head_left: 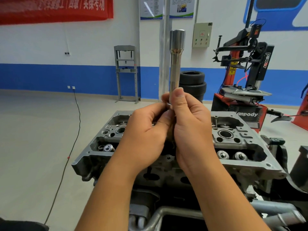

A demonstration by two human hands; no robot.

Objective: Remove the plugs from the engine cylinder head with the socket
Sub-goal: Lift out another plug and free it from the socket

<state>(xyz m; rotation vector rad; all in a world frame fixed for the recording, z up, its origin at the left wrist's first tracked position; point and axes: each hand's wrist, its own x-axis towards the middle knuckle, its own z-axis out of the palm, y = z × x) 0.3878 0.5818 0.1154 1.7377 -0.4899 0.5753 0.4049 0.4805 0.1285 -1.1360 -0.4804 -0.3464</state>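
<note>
both hands raised over the middle of the engine cylinder head [236, 147], holding a long socket [176, 64] upright, wide open end at top, narrow end down between the hands. right hand [191, 124] grip is wrapped round the lower shaft, thumb lying up along it. left hand [146, 130] grip is curled in from the left, fingertips pinching at the socket's lower part, where a small metal ring shows just under the thumbs; blurred, cannot tell what it is. lower end of the socket is hidden behind the hands, cannot tell if a plug is in it. cylinder head lies below and beyond the forearms, open top up, round plug wells [225, 134] visible left and right of the hands, valve springs [223, 155] along the near right edge and one at the near left. far back: stacked tyres [193, 84] behind the socket, a tyre changer machine [241, 90] far right, a grey shop press [126, 72] against the blue-and-white wall, red banner [55, 9] top left, black cable [73, 130] running across the floor on the left.
</note>
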